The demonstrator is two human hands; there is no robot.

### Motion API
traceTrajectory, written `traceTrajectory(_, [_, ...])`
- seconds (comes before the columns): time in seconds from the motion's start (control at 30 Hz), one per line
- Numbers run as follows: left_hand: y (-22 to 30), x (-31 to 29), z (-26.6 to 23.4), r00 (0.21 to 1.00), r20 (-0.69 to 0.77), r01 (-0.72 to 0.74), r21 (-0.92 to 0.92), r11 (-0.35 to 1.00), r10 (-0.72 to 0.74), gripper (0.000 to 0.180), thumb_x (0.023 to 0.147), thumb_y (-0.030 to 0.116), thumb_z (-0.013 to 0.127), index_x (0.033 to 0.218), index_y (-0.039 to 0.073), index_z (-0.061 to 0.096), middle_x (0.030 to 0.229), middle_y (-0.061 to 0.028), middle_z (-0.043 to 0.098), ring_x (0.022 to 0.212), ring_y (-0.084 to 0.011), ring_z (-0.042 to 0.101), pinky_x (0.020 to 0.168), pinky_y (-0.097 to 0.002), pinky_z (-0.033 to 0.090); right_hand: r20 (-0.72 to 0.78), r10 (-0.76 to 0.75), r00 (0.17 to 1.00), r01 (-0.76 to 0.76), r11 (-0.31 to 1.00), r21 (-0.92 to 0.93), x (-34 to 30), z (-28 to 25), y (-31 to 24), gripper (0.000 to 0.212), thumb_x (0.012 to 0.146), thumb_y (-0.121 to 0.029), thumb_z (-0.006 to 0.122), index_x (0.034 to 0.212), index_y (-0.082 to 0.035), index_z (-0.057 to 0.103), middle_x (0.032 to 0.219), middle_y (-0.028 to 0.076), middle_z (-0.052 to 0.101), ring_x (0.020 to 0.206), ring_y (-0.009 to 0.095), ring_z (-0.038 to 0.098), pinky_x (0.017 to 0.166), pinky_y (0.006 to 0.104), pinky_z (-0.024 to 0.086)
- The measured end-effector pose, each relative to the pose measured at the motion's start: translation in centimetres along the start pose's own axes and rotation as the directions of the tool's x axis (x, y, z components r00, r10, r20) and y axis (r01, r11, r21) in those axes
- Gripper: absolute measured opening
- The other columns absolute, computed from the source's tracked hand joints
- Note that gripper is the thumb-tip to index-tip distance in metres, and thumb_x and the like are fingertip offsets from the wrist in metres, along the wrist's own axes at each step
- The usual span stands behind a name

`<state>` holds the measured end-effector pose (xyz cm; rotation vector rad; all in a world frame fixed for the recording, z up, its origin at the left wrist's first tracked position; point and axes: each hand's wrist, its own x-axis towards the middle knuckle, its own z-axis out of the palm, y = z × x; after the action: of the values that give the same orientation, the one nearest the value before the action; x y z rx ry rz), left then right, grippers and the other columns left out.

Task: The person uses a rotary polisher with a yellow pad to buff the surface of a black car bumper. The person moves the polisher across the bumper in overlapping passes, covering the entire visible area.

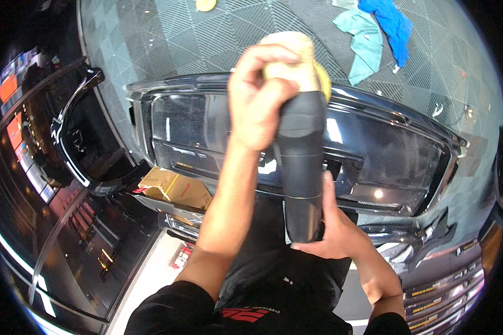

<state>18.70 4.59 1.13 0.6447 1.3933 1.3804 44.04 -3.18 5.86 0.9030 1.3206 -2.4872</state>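
I hold a black cordless polisher (302,162) lengthwise in front of me. Its far end has a pale yellow cover (288,42), and the edge of a yellow pad (322,81) shows on the right side. My left hand (257,95) is closed round the covered head, thumb and fingers against it. Around the near end of the body, my right hand (338,229) grips from below and the right. Beneath the tool lies a glossy black car panel (391,162), partly hidden by my arms and the polisher.
A cardboard box (176,187) stands left of me, beside a black car with a side mirror (75,134). Green (363,47) and blue (391,28) cloths lie on the grey tiled floor (167,39) at the far right. A yellow disc (205,4) sits at the top.
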Motion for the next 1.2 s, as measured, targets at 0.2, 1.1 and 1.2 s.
traceTrajectory(0.2, [-0.6, 0.7, 1.2, 0.999, 0.041, -0.021, -0.042, 0.999, 0.022, 0.033, 0.077, -0.005, 0.064, 0.109, 0.002, 0.069, 0.128, -0.0122, 0.067, 0.117, -0.0205, 0.062, 0.103, -0.0338, 0.048, -0.178, -0.155, 0.972, 0.124, 0.977, -0.172, 0.1, 1.1, 1.0, 0.155, 0.077, -0.034, 0.097, 0.158, 0.009, -0.027, 0.171, 0.041, 0.004, 0.162, 0.046, 0.013, 0.132, 0.0442, 0.018])
traceTrajectory(1.1, [-0.1, 0.0, -3.8, 1.000, -0.018, 0.013, -0.093, 0.996, -0.015, 0.039, 0.080, -0.002, 0.064, 0.118, 0.003, 0.066, 0.122, -0.0114, 0.068, 0.109, -0.0185, 0.062, 0.098, -0.0325, 0.050, -0.130, -0.188, 0.974, 0.160, 0.967, -0.199, 4.2, 3.0, 2.0, 0.136, 0.082, -0.033, 0.092, 0.167, 0.003, -0.008, 0.168, 0.039, 0.020, 0.155, 0.049, 0.033, 0.127, 0.0447, 0.035])
traceTrajectory(1.2, [-0.4, -0.3, -2.7, 1.000, 0.003, -0.031, -0.047, 0.998, 0.031, 0.039, 0.079, -0.002, 0.066, 0.118, 0.003, 0.066, 0.123, -0.0120, 0.067, 0.109, -0.0192, 0.062, 0.099, -0.0334, 0.049, -0.058, -0.125, 0.990, 0.107, 0.963, -0.247, 3.8, 2.6, 3.0, 0.147, 0.082, -0.034, 0.093, 0.159, 0.007, -0.025, 0.167, 0.043, 0.016, 0.154, 0.051, 0.033, 0.128, 0.0462, 0.031])
